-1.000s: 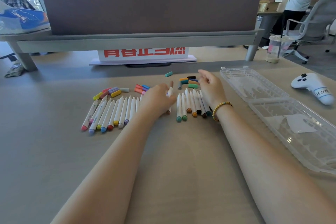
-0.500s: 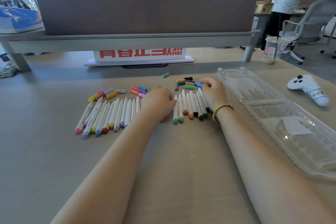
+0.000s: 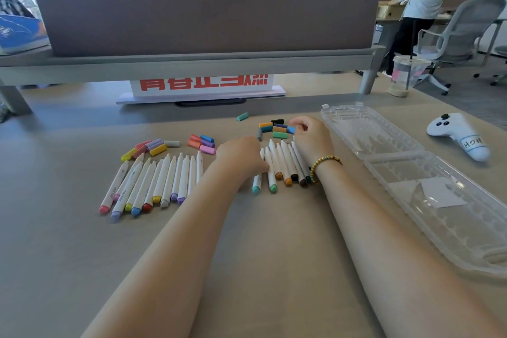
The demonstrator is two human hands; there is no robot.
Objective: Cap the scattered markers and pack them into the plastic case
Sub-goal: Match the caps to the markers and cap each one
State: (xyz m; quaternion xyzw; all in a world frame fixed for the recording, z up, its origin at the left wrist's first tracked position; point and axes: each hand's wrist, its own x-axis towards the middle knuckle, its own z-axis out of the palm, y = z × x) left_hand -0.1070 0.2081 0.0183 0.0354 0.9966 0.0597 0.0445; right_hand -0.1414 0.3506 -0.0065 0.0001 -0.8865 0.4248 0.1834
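Bare-skinned, the left hand [image 3: 241,158] curls knuckles-up over a white marker [image 3: 257,178]; whether it grips it I cannot tell. Beaded-wristed, the right hand [image 3: 312,137] pinches a blue cap [image 3: 291,129] above the right row of uncapped markers [image 3: 285,164]. Open, the clear plastic case [image 3: 411,173] lies just right.

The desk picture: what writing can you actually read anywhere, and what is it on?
"HOM", cut off at the edge: label on the white controller.
Red characters on the white sign: top half hidden, unreadable.
Grey print on the marker barrels: too small.
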